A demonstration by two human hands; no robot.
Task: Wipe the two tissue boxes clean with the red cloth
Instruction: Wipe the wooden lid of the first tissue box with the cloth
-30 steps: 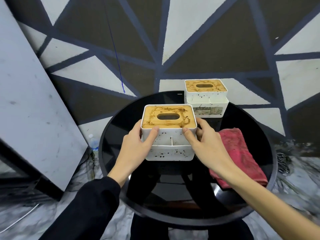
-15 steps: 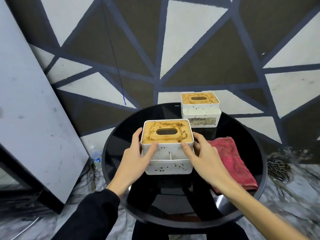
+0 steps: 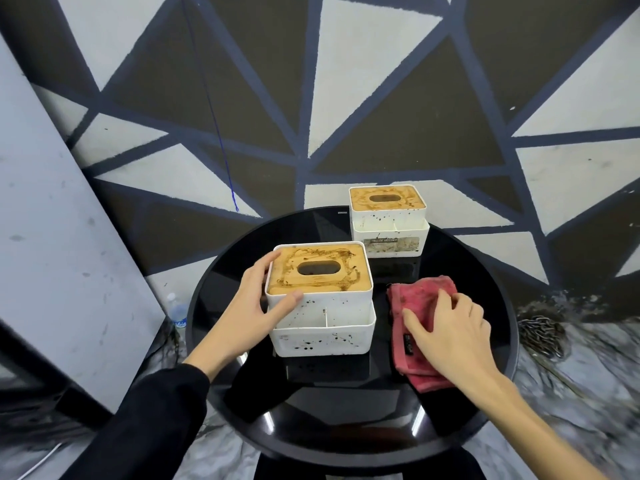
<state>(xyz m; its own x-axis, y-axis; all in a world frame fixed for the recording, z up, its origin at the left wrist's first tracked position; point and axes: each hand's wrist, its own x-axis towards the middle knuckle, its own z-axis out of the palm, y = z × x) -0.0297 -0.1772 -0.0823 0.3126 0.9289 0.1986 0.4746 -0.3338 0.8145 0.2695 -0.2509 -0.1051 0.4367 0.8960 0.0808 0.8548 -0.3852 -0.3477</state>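
The near tissue box (image 3: 322, 306), white with a stained wooden lid and dark specks on its sides, stands on the round black table (image 3: 485, 393). My left hand (image 3: 252, 313) grips its left corner, thumb on the front and fingers along the side. The second tissue box (image 3: 388, 220), equally stained, stands at the table's far edge. The red cloth (image 3: 415, 306) lies folded right of the near box. My right hand (image 3: 450, 334) lies on top of the cloth, fingers curving down into it and thumb at its left edge.
A grey panel (image 3: 52, 254) leans at the left. A small plastic bottle (image 3: 178, 313) sits on the floor beside the table. A chain (image 3: 543, 334) lies on the floor to the right. Behind is a triangle-patterned wall.
My right hand left the near box and moved right onto the red cloth. The left hand stayed on the box. The camera view tilted up slightly.
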